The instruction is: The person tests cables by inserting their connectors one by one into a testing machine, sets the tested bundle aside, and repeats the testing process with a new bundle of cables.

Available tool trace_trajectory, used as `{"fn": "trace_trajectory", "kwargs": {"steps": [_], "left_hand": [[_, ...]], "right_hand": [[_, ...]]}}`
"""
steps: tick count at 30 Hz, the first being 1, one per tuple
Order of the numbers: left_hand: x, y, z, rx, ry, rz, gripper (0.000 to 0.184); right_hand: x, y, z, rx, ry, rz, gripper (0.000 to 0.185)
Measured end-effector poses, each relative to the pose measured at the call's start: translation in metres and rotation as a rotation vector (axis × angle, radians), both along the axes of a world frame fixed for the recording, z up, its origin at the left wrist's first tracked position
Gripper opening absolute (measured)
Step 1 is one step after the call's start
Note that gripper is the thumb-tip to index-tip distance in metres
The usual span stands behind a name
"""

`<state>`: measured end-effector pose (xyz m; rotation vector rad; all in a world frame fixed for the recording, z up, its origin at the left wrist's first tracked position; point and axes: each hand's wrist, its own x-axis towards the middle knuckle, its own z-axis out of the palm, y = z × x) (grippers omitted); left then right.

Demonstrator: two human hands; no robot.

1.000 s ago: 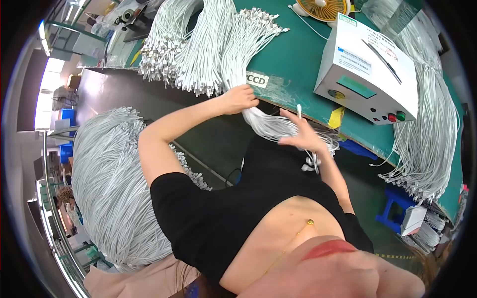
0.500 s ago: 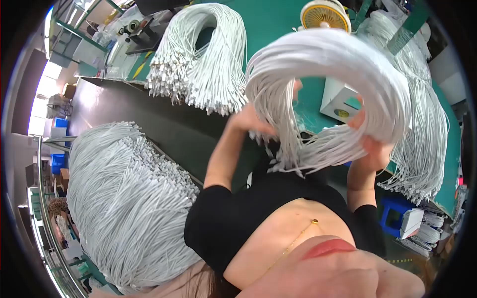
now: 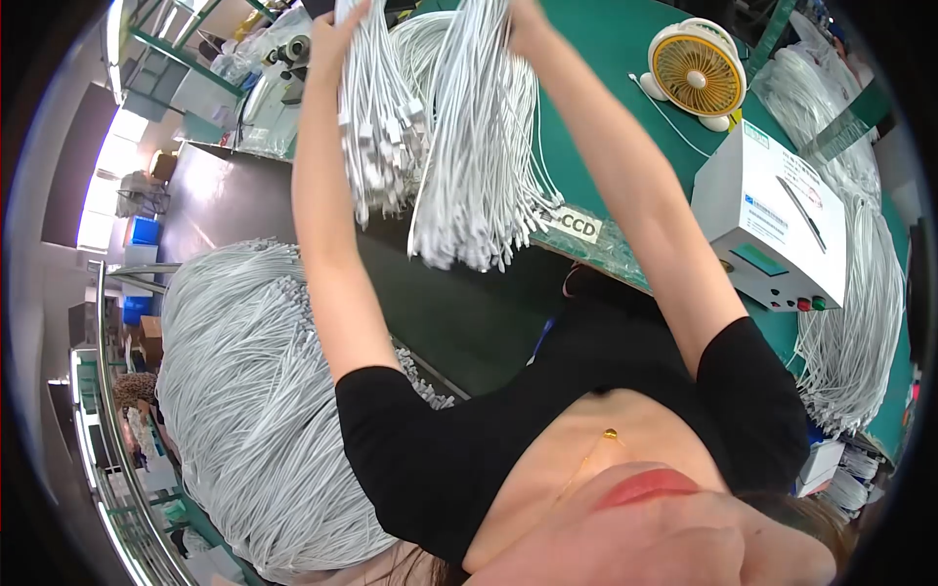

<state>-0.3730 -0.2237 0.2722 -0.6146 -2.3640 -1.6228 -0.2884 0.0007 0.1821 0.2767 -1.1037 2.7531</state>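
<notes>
At the top edge of the head view, a thick looped bundle of white cables (image 3: 469,107) hangs between my hands, its connector ends dangling over the table edge. My left hand (image 3: 339,34) is closed on the bundle's left side, fingers partly cut off by the frame. On the other side, my right hand (image 3: 526,27) grips the bundle, its fingers mostly out of sight. Beneath and behind it lies another bundle of white cables (image 3: 415,44) on the green table (image 3: 606,107); where the two overlap, I cannot separate them fully.
A large heap of white cables (image 3: 264,410) is at the left beside a metal rail (image 3: 98,391). Right of my arms are a yellow-and-white fan (image 3: 696,80), a white test box (image 3: 772,210) with a pen on it, and more hanging cables (image 3: 860,303). A CCD label (image 3: 576,225) marks the table edge.
Both hands have carried the looped cable bundle forward and left, from in front of my chest to over the bundle on the table. My arms are now stretched out.
</notes>
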Motion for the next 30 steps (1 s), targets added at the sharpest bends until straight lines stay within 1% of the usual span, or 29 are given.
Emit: {"fn": "trace_trajectory", "kwargs": {"steps": [1,2,3,4,5,6,7,8,9,10,12,13,14,15,16,18,19,20,21,22,23,24,25,26,27,28,29,30], "left_hand": [[0.002,0.004,-0.017,-0.222,0.166,0.094,0.057],[-0.060,-0.008,-0.067,-0.384,0.142,-0.056,0.067],[-0.123,-0.022,-0.135,-0.574,0.114,-0.091,0.086],[-0.090,-0.010,-0.140,-0.770,0.053,0.140,0.088],[-0.048,0.003,-0.139,-0.963,-0.013,0.374,0.092],[-0.054,0.014,-0.141,-0.961,-0.006,0.358,0.092],[-0.055,0.021,-0.146,-1.011,0.193,0.516,0.087],[-0.050,0.019,-0.158,-1.062,0.384,0.667,0.083],[-0.055,0.020,-0.153,-0.946,0.442,0.546,0.076],[-0.048,0.033,-0.149,-0.827,0.581,0.479,0.069],[-0.031,0.068,-0.126,-0.479,0.128,0.100,0.070],[-0.010,0.089,-0.112,-0.481,0.131,0.087,0.070],[0.019,0.106,-0.100,-0.431,-0.073,-0.145,0.079],[0.037,0.119,-0.097,-0.380,-0.281,-0.378,0.088],[0.037,0.126,-0.109,-0.387,-0.283,-0.404,0.088],[0.020,0.144,-0.149,-1.060,0.167,0.151,0.105],[-0.001,0.138,-0.161,-0.979,0.226,0.033,0.112],[0.004,0.131,-0.161,-0.865,0.364,-0.070,0.109],[0.025,0.129,-0.154,-0.839,0.448,-0.088,0.105],[0.039,0.127,-0.165,-0.917,0.441,0.124,0.099],[0.044,0.121,-0.177,-0.926,0.612,0.180,0.096],[0.067,0.117,-0.175,-0.943,0.591,0.166,0.093],[0.090,0.114,-0.173,-1.015,0.555,0.123,0.091],[0.109,0.113,-0.170,-1.090,0.518,0.092,0.090],[0.125,0.112,-0.168,-1.077,0.525,0.077,0.090],[0.140,0.108,-0.167,-1.146,0.457,0.035,0.087],[0.150,0.105,-0.168,-1.216,0.386,-0.004,0.084],[0.153,0.100,-0.171,-1.213,0.384,-0.008,0.084]], "right_hand": [[-0.009,-0.005,-0.022,0.420,-0.223,-0.195,0.063],[0.026,-0.023,-0.033,0.760,-0.460,-0.223,0.079],[0.044,-0.035,-0.061,1.054,-0.407,-0.291,0.084],[0.061,-0.040,-0.085,1.205,-0.238,-0.263,0.083],[0.080,-0.048,-0.100,1.265,-0.134,-0.358,0.082],[0.096,-0.055,-0.108,1.325,-0.032,-0.452,0.080],[0.114,-0.058,-0.110,1.324,-0.053,-0.457,0.080],[0.137,-0.064,-0.111,1.407,-0.100,-0.451,0.079],[0.156,-0.072,-0.113,1.489,-0.140,-0.439,0.079],[0.164,-0.073,-0.115,1.491,-0.148,-0.438,0.079],[0.177,-0.078,-0.115,0.994,-0.140,-0.220,0.081],[0.193,-0.075,-0.079,0.626,-0.381,0.064,0.080],[0.200,-0.077,-0.072,0.618,-0.390,0.050,0.080],[0.207,-0.080,-0.068,0.628,-0.375,0.194,0.080],[0.216,-0.080,-0.066,0.636,-0.357,0.332,0.079],[0.240,-0.075,-0.089,1.323,-0.039,0.180,0.072],[0.261,-0.053,-0.084,1.327,0.165,0.150,0.066],[0.290,-0.022,-0.072,1.330,0.364,0.116,0.061],[0.320,0.014,-0.048,1.221,0.382,0.168,0.055],[0.354,0.053,-0.014,1.114,0.410,0.218,0.049],[0.390,0.092,0.020,1.099,0.317,0.180,0.045],[0.422,0.133,0.048,1.232,0.231,0.012,0.040],[0.449,0.166,0.062,1.277,0.009,-0.244,0.037],[0.463,0.214,0.067,1.433,-0.039,-0.613,0.034],[0.477,0.262,0.073,1.544,-0.169,-0.977,0.032],[0.480,0.332,0.057,1.480,-0.350,-1.401,0.041],[0.486,0.392,0.044,1.475,-0.580,-1.669,0.039],[0.497,0.431,0.026,1.506,-0.826,-1.760,0.037]]}}
